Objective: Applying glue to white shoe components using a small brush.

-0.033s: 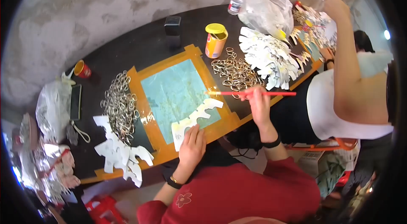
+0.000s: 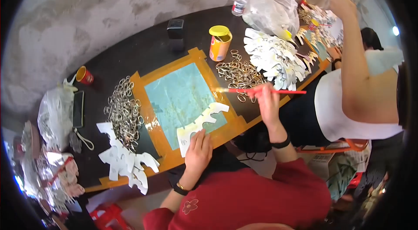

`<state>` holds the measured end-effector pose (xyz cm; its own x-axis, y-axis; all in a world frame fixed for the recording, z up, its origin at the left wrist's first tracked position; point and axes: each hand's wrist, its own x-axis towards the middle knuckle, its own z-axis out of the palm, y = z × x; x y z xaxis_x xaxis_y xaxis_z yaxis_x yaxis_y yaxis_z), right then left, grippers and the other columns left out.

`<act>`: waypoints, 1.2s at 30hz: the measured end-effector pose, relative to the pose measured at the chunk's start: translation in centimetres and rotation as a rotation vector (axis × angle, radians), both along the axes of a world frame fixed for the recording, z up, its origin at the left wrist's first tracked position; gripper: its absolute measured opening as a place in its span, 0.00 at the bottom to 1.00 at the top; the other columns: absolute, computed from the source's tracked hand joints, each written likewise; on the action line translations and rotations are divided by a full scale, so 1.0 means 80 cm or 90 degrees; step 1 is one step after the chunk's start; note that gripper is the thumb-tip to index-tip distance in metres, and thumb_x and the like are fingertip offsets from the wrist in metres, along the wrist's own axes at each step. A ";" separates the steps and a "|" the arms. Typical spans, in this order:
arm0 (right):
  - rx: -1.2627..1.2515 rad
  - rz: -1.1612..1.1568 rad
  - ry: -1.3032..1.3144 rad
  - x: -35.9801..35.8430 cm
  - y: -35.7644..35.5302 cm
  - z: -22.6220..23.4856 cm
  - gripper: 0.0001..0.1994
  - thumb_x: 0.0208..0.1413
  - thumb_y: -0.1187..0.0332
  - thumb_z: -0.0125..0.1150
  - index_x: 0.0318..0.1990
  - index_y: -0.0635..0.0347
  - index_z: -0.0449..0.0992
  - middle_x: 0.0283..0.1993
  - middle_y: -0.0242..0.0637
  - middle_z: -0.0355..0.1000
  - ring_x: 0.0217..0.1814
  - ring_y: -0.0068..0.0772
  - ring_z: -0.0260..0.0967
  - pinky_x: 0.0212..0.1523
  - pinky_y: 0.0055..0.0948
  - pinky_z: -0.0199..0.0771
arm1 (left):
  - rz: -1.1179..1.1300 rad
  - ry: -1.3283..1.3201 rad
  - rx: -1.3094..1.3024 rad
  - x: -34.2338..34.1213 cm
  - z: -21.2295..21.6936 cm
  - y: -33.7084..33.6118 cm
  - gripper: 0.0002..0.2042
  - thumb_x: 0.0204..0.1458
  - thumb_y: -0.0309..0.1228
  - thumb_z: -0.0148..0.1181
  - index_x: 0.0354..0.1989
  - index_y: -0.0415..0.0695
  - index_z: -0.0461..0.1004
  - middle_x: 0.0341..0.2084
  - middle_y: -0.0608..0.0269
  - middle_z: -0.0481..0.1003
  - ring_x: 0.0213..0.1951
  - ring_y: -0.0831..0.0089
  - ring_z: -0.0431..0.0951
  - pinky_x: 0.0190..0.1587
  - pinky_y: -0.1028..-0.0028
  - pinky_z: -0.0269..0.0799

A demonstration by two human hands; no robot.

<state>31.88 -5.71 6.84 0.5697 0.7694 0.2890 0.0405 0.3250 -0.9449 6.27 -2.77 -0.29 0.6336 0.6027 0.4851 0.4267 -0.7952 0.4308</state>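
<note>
My right hand grips a slim red paintbrush, closed around its handle. The bristle end points left, over the right border of a blue sheet edged with brown tape. My left hand lies with its fingers stretched out on the lower end of a white cut-out strip with notched edges. This strip rests partly on the blue sheet and looks yellowish along its upper side. Metal rings in a heap lie just beyond the brush.
More metal rings and white cut-outs lie at left, near a phone. Farther back stand an orange can, a black box and a bottle. White pieces pile up at right, where another person sits.
My right hand and the brush have shifted slightly, with the bristle end a little farther up. My left hand stays on the strip.
</note>
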 end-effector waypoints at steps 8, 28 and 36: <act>0.034 -0.183 -0.299 0.106 0.092 0.098 0.15 0.69 0.64 0.46 0.37 0.67 0.73 0.30 0.38 0.76 0.32 0.22 0.70 0.39 0.23 0.70 | 0.005 -0.038 -0.007 0.005 0.008 0.007 0.11 0.47 0.20 0.62 0.41 0.35 0.76 0.45 0.51 0.74 0.46 0.56 0.76 0.49 0.65 0.75; -0.095 -0.122 -0.387 0.124 0.164 0.102 0.14 0.66 0.62 0.52 0.35 0.66 0.75 0.25 0.36 0.75 0.26 0.20 0.70 0.30 0.21 0.70 | 0.010 -0.032 -0.020 0.002 0.009 0.005 0.11 0.47 0.20 0.62 0.41 0.36 0.76 0.45 0.51 0.74 0.47 0.55 0.75 0.49 0.64 0.75; -0.074 -0.087 -0.418 0.122 0.144 0.111 0.12 0.66 0.64 0.52 0.38 0.67 0.74 0.28 0.36 0.75 0.30 0.21 0.72 0.35 0.22 0.72 | 0.011 -0.029 -0.013 0.002 0.009 0.005 0.11 0.47 0.20 0.61 0.41 0.36 0.76 0.46 0.51 0.74 0.47 0.55 0.75 0.49 0.64 0.75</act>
